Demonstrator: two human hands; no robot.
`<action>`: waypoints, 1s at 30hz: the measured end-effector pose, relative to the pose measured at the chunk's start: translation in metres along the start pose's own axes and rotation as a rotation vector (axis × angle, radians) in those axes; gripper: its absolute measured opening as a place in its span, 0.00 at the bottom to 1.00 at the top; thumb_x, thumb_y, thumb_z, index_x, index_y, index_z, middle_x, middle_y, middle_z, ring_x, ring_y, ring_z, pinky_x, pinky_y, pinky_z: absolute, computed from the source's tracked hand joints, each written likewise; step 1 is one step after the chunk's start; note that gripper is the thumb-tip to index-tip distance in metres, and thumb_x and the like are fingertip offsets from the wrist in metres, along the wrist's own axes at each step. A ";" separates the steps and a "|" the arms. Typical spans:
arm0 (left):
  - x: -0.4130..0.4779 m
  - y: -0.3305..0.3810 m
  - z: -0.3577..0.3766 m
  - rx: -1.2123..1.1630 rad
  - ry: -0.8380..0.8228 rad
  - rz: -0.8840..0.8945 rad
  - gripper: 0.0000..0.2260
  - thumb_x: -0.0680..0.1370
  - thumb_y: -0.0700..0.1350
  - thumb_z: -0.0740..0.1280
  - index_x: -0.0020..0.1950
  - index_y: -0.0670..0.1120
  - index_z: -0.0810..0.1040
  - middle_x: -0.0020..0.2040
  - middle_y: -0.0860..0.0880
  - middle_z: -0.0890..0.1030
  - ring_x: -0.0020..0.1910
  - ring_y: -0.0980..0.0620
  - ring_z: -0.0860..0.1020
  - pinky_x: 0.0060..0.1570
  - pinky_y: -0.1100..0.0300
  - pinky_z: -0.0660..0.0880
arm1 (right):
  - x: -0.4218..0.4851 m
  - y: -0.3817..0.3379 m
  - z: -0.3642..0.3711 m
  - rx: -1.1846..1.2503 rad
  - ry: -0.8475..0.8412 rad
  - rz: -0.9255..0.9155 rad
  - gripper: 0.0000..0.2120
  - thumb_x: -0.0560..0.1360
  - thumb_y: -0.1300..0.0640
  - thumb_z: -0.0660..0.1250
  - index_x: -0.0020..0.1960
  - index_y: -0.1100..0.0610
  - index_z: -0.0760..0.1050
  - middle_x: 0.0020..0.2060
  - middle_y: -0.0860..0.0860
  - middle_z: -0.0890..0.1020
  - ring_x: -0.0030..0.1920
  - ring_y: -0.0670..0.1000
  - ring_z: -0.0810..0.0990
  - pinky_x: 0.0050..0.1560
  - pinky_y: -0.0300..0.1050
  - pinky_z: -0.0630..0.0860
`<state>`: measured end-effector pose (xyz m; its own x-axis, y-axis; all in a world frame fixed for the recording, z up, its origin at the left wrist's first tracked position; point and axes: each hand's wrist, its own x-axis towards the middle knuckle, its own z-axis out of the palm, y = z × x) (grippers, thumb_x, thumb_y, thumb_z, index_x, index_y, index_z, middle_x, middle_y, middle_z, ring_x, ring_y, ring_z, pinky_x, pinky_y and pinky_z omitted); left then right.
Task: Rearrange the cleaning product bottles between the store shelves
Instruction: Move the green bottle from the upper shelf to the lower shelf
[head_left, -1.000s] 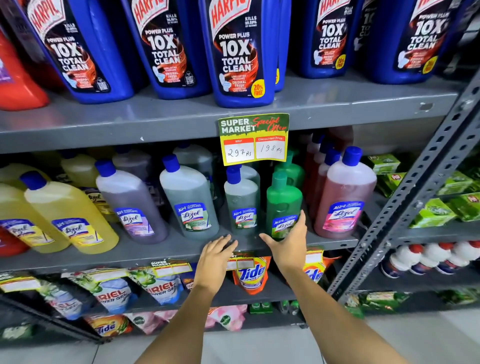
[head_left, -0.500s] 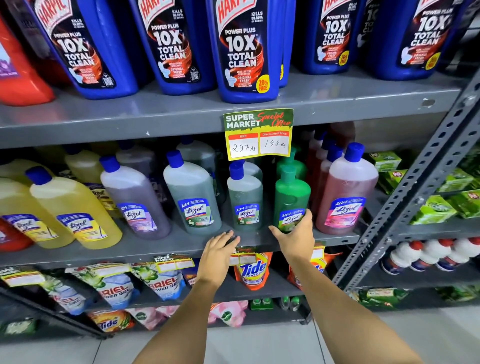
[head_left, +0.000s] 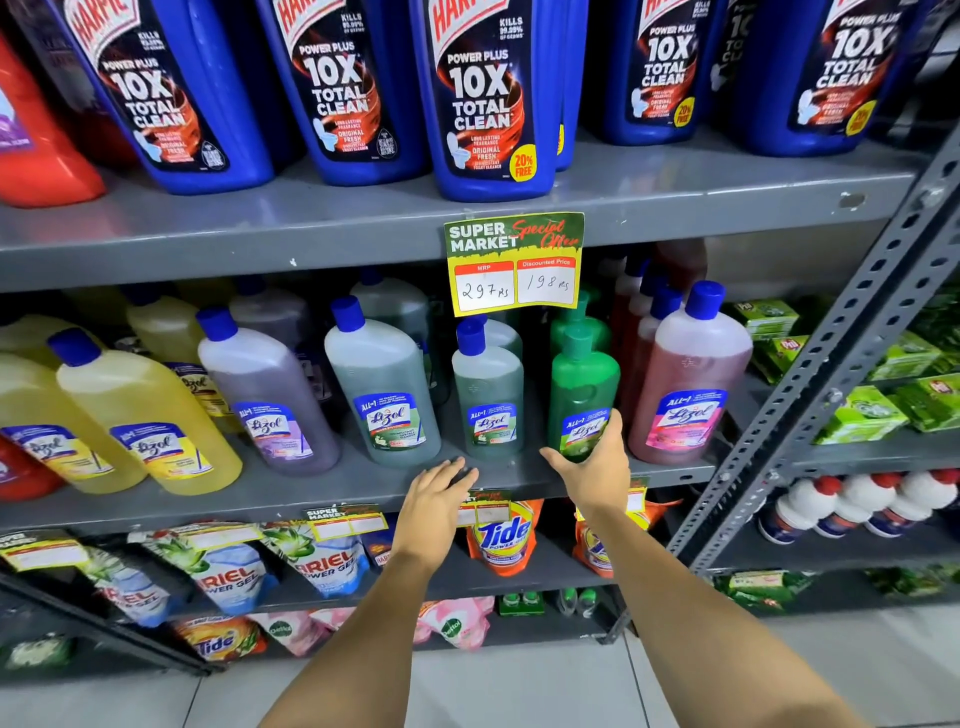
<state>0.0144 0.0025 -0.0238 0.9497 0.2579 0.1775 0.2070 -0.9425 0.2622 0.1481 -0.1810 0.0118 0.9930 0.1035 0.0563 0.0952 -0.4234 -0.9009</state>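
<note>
We reach for Lizol bottles on the middle shelf (head_left: 311, 493).
At lower centre, our right hand (head_left: 597, 467) cups the green bottle (head_left: 582, 384); our left hand (head_left: 441, 499) rests open, fingers apart.

Both forearms are bare from the bottom of the frame up to the wrists, with no sleeve edge showing. The left hand (head_left: 435, 496) and right hand (head_left: 597, 470) are bare too, the fingers slender, nails short.

left hand (head_left: 439, 498) flat, right hand (head_left: 597, 465) seemingly cupped
</note>
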 end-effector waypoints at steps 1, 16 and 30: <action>0.000 0.001 0.000 -0.004 0.002 -0.002 0.29 0.75 0.29 0.60 0.74 0.50 0.65 0.75 0.47 0.65 0.74 0.47 0.62 0.75 0.52 0.56 | 0.000 0.000 0.000 0.002 -0.002 -0.002 0.44 0.63 0.50 0.82 0.70 0.52 0.60 0.60 0.52 0.78 0.59 0.56 0.78 0.60 0.56 0.76; 0.000 0.002 0.000 0.014 -0.003 -0.021 0.30 0.76 0.29 0.59 0.75 0.51 0.63 0.76 0.48 0.63 0.75 0.49 0.60 0.76 0.51 0.54 | -0.004 0.001 0.006 -0.033 0.059 0.077 0.43 0.62 0.48 0.82 0.69 0.56 0.63 0.60 0.53 0.77 0.60 0.56 0.77 0.55 0.54 0.77; -0.002 0.004 -0.004 0.003 0.027 -0.004 0.27 0.78 0.32 0.59 0.75 0.51 0.62 0.76 0.48 0.63 0.75 0.48 0.59 0.76 0.52 0.53 | -0.001 -0.001 0.007 -0.040 0.035 0.103 0.48 0.63 0.50 0.82 0.73 0.58 0.59 0.66 0.56 0.72 0.65 0.59 0.74 0.62 0.57 0.75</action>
<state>0.0129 -0.0012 -0.0196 0.9422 0.2674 0.2019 0.2115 -0.9420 0.2606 0.1468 -0.1747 0.0095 0.9994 0.0264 -0.0201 -0.0055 -0.4658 -0.8849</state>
